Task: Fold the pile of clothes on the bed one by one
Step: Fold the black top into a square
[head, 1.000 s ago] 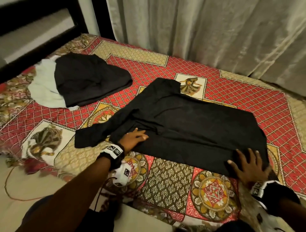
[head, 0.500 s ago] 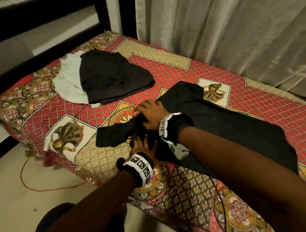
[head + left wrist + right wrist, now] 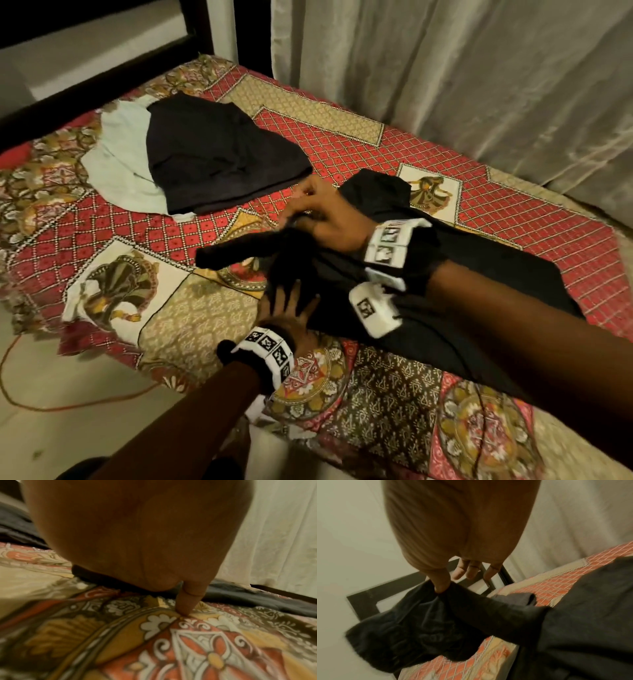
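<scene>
the right grip pinches the sleeve of the black shirt, lifting it off the bed; its other fingers hang loose. the left grip lies flat, fingers spread, on the shirt's near edge. the shirt sprawls across the patterned bedspread. further up lie a dark garment over a pale one. a grey curtain hangs behind; an orange cord trails on the floor.

Setting: bedroom in a home. Evidence: bed covered by a patterned red, gold and brown bedspread; dark bed frame at its head; pale full-length curtain along the far side; loose clothes lying on the cover; orange cable on the pale floor
</scene>
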